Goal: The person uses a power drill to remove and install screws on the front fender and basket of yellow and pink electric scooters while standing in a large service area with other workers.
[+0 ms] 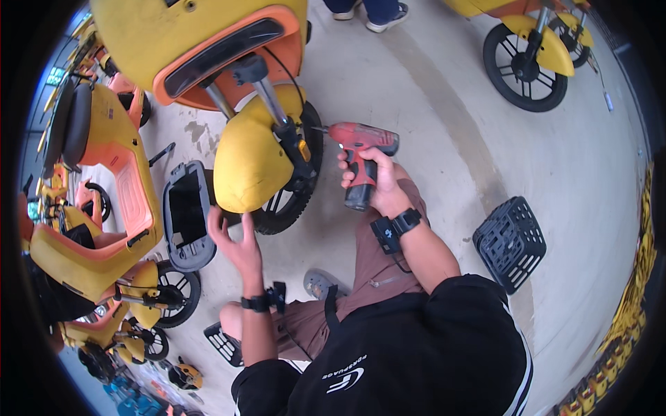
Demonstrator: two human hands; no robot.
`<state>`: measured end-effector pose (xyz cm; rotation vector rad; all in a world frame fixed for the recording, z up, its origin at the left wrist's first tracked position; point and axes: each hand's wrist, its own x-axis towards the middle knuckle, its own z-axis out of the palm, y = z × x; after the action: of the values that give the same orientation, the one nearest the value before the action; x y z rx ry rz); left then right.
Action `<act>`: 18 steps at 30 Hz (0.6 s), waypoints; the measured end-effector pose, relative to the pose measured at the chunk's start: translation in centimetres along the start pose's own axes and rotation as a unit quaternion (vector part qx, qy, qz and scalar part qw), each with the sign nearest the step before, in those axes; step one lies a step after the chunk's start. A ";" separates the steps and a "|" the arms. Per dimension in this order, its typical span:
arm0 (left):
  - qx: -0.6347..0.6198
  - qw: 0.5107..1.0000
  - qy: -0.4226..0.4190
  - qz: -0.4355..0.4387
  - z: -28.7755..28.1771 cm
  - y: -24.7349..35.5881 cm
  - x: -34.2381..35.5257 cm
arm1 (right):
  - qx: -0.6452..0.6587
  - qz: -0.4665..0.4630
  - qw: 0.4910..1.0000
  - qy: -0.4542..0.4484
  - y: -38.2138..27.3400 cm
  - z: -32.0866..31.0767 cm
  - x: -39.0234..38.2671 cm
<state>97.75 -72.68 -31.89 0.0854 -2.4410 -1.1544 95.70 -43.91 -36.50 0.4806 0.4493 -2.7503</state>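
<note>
My right hand [378, 177] is wrapped round the grip of a red and black cordless drill [361, 139]. Its bit points left at the front wheel [295, 204] of a yellow and orange scooter [201, 48], close to the fork leg [270, 97]. My left hand [239, 246] has its fingers spread, thumb and forefinger apart, at the lower end of the yellow front mudguard [253, 163]. Whether a fingertip touches the mudguard I cannot tell. Beside that hand is a grey oval plastic frame with a dark panel [187, 215].
A black slatted basket [510, 243] lies on the floor to my right. Another yellow and orange scooter [114, 159] stands at left, with more behind it. At upper right is a further scooter wheel [525, 68]. Another person's shoes [387, 19] show at the top.
</note>
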 end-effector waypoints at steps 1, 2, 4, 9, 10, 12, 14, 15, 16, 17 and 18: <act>-0.027 0.999 0.029 -0.012 -0.4 -2.2 -2.2 | -0.005 0.008 1.000 0.010 -0.1 0.0 -0.2; -0.051 0.997 0.058 -0.026 -0.7 -4.2 -4.3 | 0.002 0.014 1.000 0.013 -0.1 0.1 -0.2; -0.050 0.972 -0.132 -0.187 0.8 -5.2 -8.0 | 0.020 0.009 0.999 0.038 -0.3 -0.4 -0.3; 0.086 0.649 -0.648 -0.389 7.6 -16.3 -19.1 | 0.018 -0.010 0.998 0.056 1.3 -0.8 1.1; 0.084 0.640 -0.650 -0.400 8.5 -17.6 -20.9 | 0.003 -0.019 0.998 0.066 1.2 -0.7 0.8; 0.187 0.763 -0.563 -0.255 9.8 -20.2 -24.1 | -0.038 -0.022 0.996 0.075 1.3 -0.5 0.0; 0.102 0.727 -0.616 -0.288 11.6 -17.3 -24.3 | -0.064 -0.024 0.991 0.111 0.9 -1.7 -1.3; 0.110 0.733 -0.614 -0.273 11.8 -16.5 -24.7 | -0.068 -0.017 0.990 0.119 1.1 -1.6 -1.6; 0.113 0.740 -0.614 -0.252 12.6 -15.7 -25.2 | -0.076 -0.014 0.990 0.121 0.9 -1.7 -2.0; 0.149 0.714 -0.629 -0.270 13.5 -15.5 -25.7 | -0.078 -0.009 0.989 0.121 0.8 -1.8 -2.1; 0.148 0.711 -0.631 -0.274 13.6 -15.3 -26.6 | -0.079 -0.005 0.990 0.120 0.9 -1.8 -2.2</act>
<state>114.20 -66.53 -60.53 0.1613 -4.0530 -1.2148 98.44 -43.53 -37.52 0.7734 0.7233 -2.6484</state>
